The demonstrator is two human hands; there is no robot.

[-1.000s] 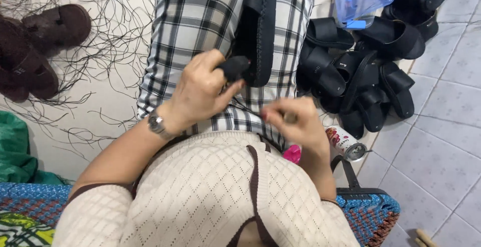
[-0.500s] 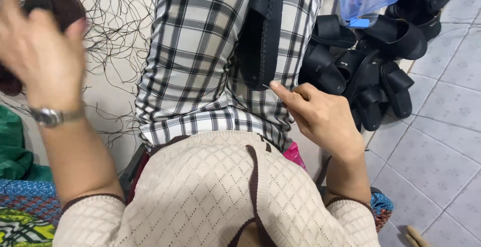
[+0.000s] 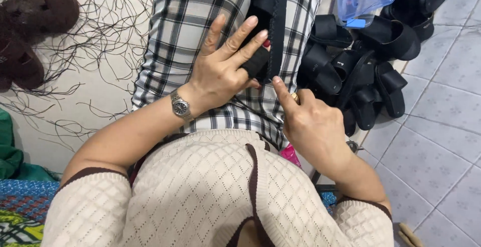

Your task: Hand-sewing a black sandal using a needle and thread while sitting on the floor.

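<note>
Two hands at the lap: left hand (image 3: pixel 220 74), fingers spread, steadies black sandal (image 3: pixel 270 24); right hand (image 3: pixel 310 121) apparently pinches something, indistinct.

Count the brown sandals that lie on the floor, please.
2, both at the upper left among loose dark threads: one brown sandal near the top edge, the other brown sandal just below it. More may lie outside the frame.

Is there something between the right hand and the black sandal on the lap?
Nothing visible. The right hand points its forefinger up at the lower edge of the black sandal, with only checked cloth beneath. The left hand already lies against the sandal from the other side.
</note>
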